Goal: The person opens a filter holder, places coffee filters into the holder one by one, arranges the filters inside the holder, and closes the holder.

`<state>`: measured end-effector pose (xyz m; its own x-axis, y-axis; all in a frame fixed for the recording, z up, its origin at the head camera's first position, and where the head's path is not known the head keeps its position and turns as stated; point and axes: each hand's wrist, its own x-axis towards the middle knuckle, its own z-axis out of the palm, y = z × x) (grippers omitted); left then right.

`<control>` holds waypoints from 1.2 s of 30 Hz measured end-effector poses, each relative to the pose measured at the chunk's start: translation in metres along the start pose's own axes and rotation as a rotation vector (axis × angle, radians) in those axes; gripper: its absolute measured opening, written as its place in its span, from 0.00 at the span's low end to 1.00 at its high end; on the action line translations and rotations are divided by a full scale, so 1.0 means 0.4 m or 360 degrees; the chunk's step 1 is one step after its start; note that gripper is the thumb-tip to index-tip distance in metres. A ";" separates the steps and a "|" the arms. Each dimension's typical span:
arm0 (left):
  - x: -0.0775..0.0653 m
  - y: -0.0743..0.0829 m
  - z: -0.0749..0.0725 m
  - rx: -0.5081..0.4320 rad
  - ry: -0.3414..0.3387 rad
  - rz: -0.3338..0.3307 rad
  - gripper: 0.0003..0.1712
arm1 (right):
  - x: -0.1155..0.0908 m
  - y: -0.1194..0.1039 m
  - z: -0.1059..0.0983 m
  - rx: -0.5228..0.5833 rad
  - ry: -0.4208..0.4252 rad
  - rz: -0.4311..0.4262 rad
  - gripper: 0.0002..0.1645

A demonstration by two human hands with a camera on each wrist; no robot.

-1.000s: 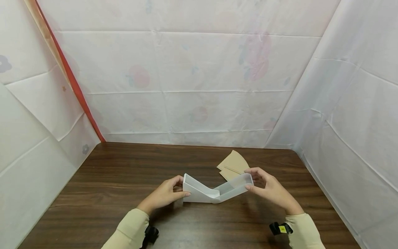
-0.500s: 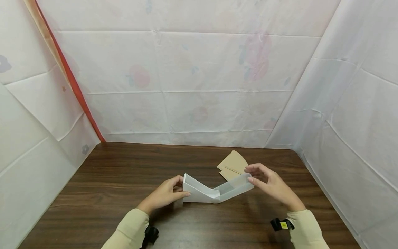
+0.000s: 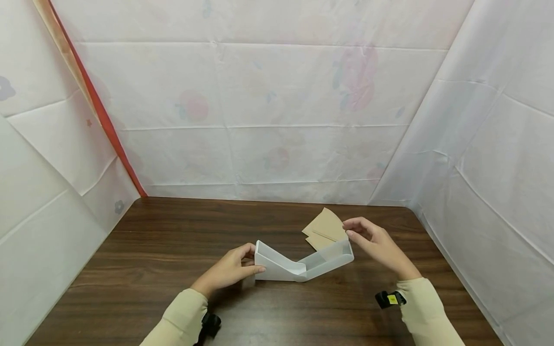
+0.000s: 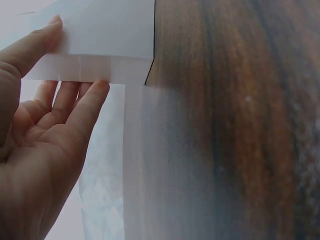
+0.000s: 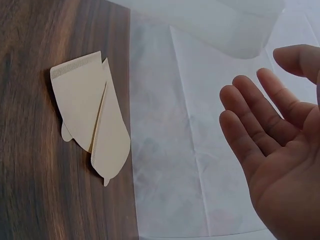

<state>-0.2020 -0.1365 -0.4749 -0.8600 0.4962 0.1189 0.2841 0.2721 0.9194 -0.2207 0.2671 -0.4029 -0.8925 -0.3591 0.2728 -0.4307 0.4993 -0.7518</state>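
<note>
A white plastic box (image 3: 274, 270) stands low over the table, its translucent hinged lid (image 3: 331, 262) swung out to the right and tilted up. My left hand (image 3: 229, 270) grips the box's left end, thumb on the near face and fingers behind; the left wrist view shows the same hold on the box (image 4: 110, 30). My right hand (image 3: 374, 242) is just off the lid's raised right end, holding nothing. Its fingers (image 5: 250, 125) are loosely bent below the lid (image 5: 220, 25) in the right wrist view. Behind the lid lie several tan paper coffee filters (image 3: 324, 226) with crimped edges.
The dark wood table (image 3: 182, 230) runs back to a white patterned cloth wall (image 3: 277, 96). Similar cloth hangs along both sides, with a red strip (image 3: 108, 125) at the left corner. Each wrist wears a black camera (image 3: 211, 326).
My right hand has let go of the lid and moved up and away from its right end. The lid stays tilted. My left hand keeps its grip on the box.
</note>
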 end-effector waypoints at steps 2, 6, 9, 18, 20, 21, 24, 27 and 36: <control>0.000 0.000 0.001 0.0006 0.0000 0.0003 0.20 | 0.006 0.004 -0.001 -0.0005 -0.0002 0.0001 0.15; 0.001 -0.001 0.002 0.0008 0.0000 0.0007 0.20 | 0.017 0.018 -0.002 -0.0003 -0.0012 0.0010 0.15; 0.002 -0.002 0.002 0.0009 0.0000 0.0011 0.20 | 0.029 0.031 -0.005 -0.0004 -0.0022 0.0025 0.15; -0.003 0.005 -0.001 0.0022 0.0000 -0.0008 0.20 | 0.059 0.078 0.004 -0.0115 -0.0019 0.0148 0.20; -0.004 0.006 -0.001 0.0021 0.0000 -0.0009 0.20 | 0.065 0.087 0.009 -0.0135 -0.0017 0.0168 0.21; -0.005 0.006 0.000 0.0017 0.0001 -0.0008 0.20 | 0.067 0.091 0.011 -0.0147 -0.0018 0.0178 0.21; -0.006 0.004 0.001 0.0008 0.0003 -0.0009 0.20 | 0.077 0.105 0.018 -0.0174 -0.0023 0.0219 0.24; -0.005 0.004 0.001 0.0006 0.0005 -0.0008 0.20 | 0.091 0.124 0.026 -0.0191 -0.0034 0.0287 0.26; -0.003 0.008 0.003 0.0047 -0.0006 -0.0010 0.20 | 0.123 0.172 0.039 -0.0216 -0.0069 0.0405 0.31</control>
<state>-0.1995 -0.1351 -0.4726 -0.8603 0.4973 0.1118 0.2913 0.2996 0.9085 -0.2921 0.2716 -0.4506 -0.9689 -0.2405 0.0576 -0.2101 0.6777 -0.7046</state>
